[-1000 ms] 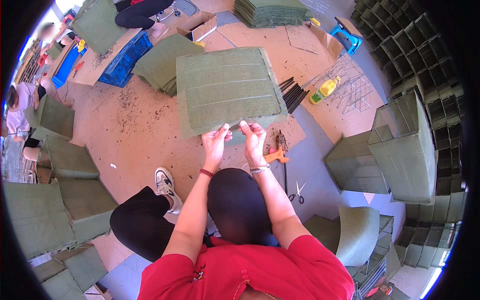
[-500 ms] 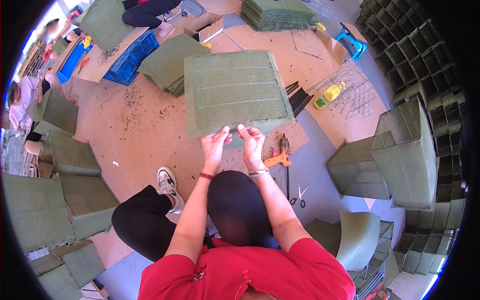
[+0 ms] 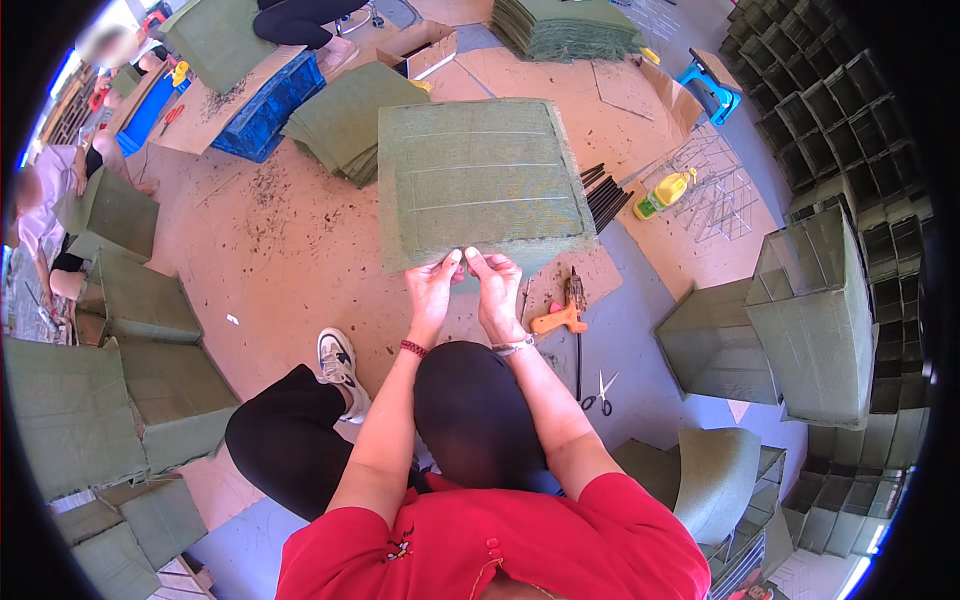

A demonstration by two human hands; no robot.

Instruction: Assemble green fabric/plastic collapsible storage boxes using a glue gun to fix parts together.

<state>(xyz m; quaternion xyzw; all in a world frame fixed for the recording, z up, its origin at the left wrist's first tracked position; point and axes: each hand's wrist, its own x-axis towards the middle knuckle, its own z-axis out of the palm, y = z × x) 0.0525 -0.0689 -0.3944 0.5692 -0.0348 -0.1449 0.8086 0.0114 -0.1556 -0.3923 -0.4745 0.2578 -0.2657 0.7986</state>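
A square panel of green mesh fabric (image 3: 480,165), with thin pale lines across it, tilts up in front of my knees. Its near edge is pinched between thumb and fingers of my left hand (image 3: 429,290). Close beside it, thumb tips almost touching, my right hand (image 3: 499,290) pinches the same edge. The fingertips under the fabric are hidden. An orange glue gun (image 3: 558,320) lies on the floor to the right of my right hand, and scissors (image 3: 598,398) with dark handles lie nearer to me.
Black sticks (image 3: 608,203) and a yellow bottle (image 3: 662,194) are beyond the panel, right. Stacked green sheets (image 3: 345,118) lie behind it, near a blue crate (image 3: 268,108). Green fabric boxes (image 3: 712,340) stand on both sides. People (image 3: 45,200) sit at the far left.
My right hand has slid left along the panel's edge, bringing the thumbs closer together. The whole view has shifted slightly; the panel stays held.
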